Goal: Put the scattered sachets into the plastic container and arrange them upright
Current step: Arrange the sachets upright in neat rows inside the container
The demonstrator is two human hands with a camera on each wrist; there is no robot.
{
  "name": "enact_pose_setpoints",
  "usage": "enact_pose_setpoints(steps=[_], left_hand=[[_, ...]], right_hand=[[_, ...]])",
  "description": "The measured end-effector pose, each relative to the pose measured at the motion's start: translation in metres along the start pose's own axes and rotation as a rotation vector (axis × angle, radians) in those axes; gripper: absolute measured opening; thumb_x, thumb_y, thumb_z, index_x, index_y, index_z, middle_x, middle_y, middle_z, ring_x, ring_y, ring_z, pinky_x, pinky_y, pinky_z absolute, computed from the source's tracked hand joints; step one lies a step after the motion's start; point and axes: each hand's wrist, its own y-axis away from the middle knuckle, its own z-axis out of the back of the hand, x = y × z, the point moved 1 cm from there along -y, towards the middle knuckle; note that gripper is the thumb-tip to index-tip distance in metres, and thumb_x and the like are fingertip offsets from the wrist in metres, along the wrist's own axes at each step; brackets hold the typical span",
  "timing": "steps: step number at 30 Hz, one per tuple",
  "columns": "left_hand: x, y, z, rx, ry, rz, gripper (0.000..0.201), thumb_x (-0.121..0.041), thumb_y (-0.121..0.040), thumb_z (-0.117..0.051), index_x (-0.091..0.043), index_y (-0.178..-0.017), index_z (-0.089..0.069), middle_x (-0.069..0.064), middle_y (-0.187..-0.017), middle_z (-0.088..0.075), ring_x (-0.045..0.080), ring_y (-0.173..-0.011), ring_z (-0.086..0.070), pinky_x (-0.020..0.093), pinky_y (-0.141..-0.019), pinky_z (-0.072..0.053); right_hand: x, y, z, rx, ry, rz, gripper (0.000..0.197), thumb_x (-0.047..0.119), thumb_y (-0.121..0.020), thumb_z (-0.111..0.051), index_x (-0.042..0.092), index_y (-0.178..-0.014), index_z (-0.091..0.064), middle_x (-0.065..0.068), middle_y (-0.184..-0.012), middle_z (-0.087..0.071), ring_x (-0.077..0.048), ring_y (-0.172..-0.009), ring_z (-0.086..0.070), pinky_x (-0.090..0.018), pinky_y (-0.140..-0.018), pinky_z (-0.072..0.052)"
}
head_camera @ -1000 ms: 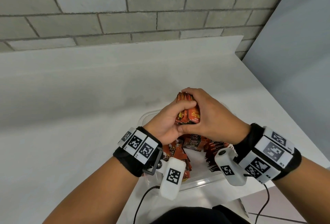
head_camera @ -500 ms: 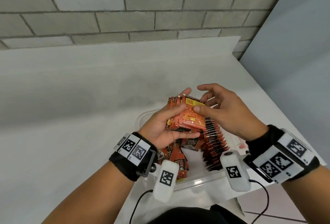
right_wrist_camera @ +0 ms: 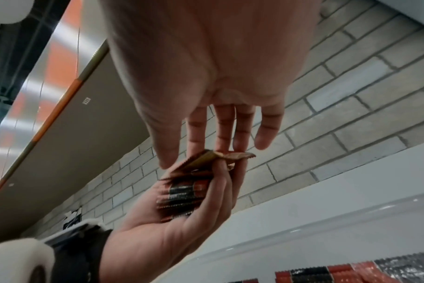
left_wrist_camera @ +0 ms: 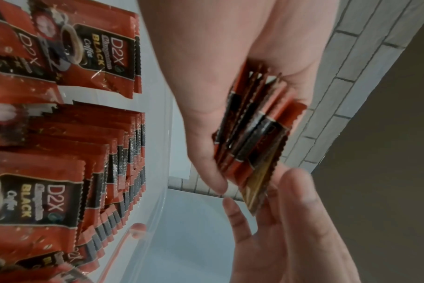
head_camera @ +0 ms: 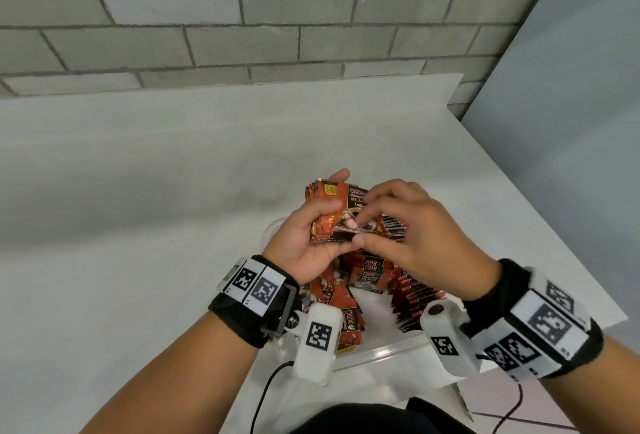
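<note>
On the left, the left hand [head_camera: 304,243] is curled round a stack of sachets [head_camera: 332,212], thumb across the front and fingers behind, holding it just above the plastic container [head_camera: 374,352]. To its right, the right hand [head_camera: 415,229] pinches the near edge of the front sachet between thumb and fingertips, the other fingers loose.

From where I stand the stack looks uneven, its edges fanned in the left wrist view. If the right hand tugs that front sachet while the left thumb eases, I'd guess several could slide out and drop flat onto the loose sachets [head_camera: 341,298] lying in the left part of the container. They could also knock over the upright row [head_camera: 415,295] packed along the right side, which already leans a little.

How many sachets are in the stack I can't count. The far wall of the container is hidden behind both hands, the near left corner by the wrist camera. The container's clear rim is hard to trace against the white table [head_camera: 138,226].
</note>
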Motion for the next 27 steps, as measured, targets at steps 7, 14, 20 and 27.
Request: enact_pose_setpoints(steps=[7,14,20,27], left_hand=[[0.001,0.002,-0.003,-0.023,-0.052,-0.008,0.049,-0.001,-0.072,-0.051,-0.02,-0.115,-0.062,0.014,-0.107,-0.068,0.028,-0.092,-0.068,0.045,-0.077,-0.057],[-0.002,-0.003,-0.001,-0.158,-0.029,-0.053,0.034,-0.005,-0.074,-0.062,-0.019,-0.105,-0.063,0.011,-0.098,-0.068,0.027,-0.092,-0.064,0.044,-0.082,-0.052],[-0.016,-0.005,0.015,-0.336,0.022,-0.127,0.02,-0.014,-0.088,-0.055,-0.023,-0.105,-0.059,0.01,-0.097,-0.065,0.024,-0.078,-0.065,0.036,-0.07,-0.052],[-0.016,-0.005,0.015,-0.343,0.037,-0.113,0.013,-0.015,-0.09,-0.054,-0.023,-0.099,-0.06,0.011,-0.099,-0.065,0.025,-0.082,-0.064,0.036,-0.071,-0.051]], right_hand=[[-0.001,-0.012,0.014,-0.065,0.036,-0.125,0.035,0.03,-0.087,-0.066,0.024,-0.121,-0.061,0.007,-0.115,-0.056,-0.008,-0.103,-0.052,-0.015,-0.084,-0.039],[-0.002,-0.018,0.033,0.072,-0.075,-0.305,0.018,0.018,-0.081,-0.073,0.027,-0.095,-0.064,0.007,-0.08,-0.064,-0.009,-0.07,-0.058,-0.02,-0.07,-0.046],[-0.014,-0.001,0.022,0.344,0.09,-0.4,0.013,0.02,-0.079,-0.076,0.026,-0.084,-0.066,0.005,-0.08,-0.065,0.003,-0.061,-0.052,-0.009,-0.058,-0.038],[-0.016,0.003,-0.013,0.594,0.439,-0.32,0.022,0.018,-0.083,-0.069,0.026,-0.072,-0.052,0.015,-0.071,-0.052,-0.007,-0.069,-0.052,-0.015,-0.059,-0.036]])
